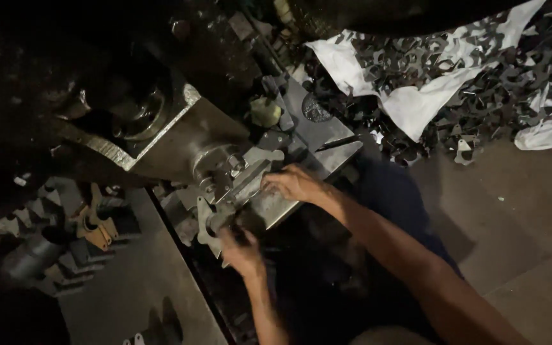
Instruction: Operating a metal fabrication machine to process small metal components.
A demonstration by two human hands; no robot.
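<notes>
Head view: a dim workshop with a bare floor [531,255] and a dark press [135,108] standing over a steel block [314,137]. On the die lies a flat metal blank [241,185]. The right hand [295,184] pinches the blank's upper edge; the left hand [241,249] grips its lower end. Behind, loose stampings [480,76] are heaped on white sacking [410,105]. Left of the press, more parts [94,227] lie on a bench [142,287].
</notes>
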